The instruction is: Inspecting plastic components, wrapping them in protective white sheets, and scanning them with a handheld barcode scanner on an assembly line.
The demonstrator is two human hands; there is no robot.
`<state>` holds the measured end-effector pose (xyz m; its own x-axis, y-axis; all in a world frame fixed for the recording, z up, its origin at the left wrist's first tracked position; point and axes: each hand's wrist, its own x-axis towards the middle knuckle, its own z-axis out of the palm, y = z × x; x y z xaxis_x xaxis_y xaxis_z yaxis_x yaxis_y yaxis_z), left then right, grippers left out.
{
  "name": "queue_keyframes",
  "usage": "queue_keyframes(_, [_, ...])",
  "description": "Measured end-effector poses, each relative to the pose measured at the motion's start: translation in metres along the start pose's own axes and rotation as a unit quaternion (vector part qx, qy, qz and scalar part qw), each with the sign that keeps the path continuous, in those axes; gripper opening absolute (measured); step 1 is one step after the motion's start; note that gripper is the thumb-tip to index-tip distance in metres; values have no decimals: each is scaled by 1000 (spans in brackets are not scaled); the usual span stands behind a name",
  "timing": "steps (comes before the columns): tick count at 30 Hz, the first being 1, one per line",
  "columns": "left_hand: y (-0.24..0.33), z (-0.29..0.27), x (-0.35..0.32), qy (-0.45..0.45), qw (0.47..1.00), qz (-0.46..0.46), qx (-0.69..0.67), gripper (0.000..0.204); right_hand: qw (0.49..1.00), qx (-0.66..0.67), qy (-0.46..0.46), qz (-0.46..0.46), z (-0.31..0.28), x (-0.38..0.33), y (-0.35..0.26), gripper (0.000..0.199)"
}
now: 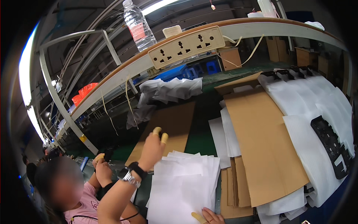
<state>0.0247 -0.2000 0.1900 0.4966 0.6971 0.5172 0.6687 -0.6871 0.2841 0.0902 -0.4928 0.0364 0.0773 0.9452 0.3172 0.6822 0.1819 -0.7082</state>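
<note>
My left hand (152, 146) is raised over the near end of a brown cardboard sheet (175, 123), its back toward me. It wears a wristwatch and yellow finger cots; its fingers are bunched and its palm is hidden, with nothing seen in it. My right hand (209, 216) shows only partly at the lower edge. It also wears a yellow finger cot and lies flat on the near edge of a fanned stack of white sheets (182, 186).
A co-worker in a pink top (84, 207) sits at lower left, hands (101, 164) on something dark. Larger cardboard sheets (261, 145), white foam bags (309, 100) and a black plastic frame (332, 145) lie right. A socket strip (186, 46) and water bottle (138, 26) sit on the curved rail above the green belt (199, 142).
</note>
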Motion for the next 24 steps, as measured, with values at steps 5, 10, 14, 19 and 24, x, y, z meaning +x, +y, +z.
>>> queue_keyframes(5, [99,-42,-133,-388,869,300,62,36,1000,-14,18,-19,12,3,9,49])
queue_keyframes(10, [124,-83,-268,-704,704,-43,-77,43,999,-3,30,-26,11,4,1,48])
queue_keyframes(14, [-2,-52,-281,-537,795,-254,-125,40,999,0,39,-34,5,0,6,49])
queue_keyframes(19, [-219,-43,-191,-178,928,-47,322,12,998,0,30,-61,10,-1,-2,48])
queue_keyframes(24, [-216,-28,-189,-105,903,154,386,10,998,5,36,-43,5,-6,1,47])
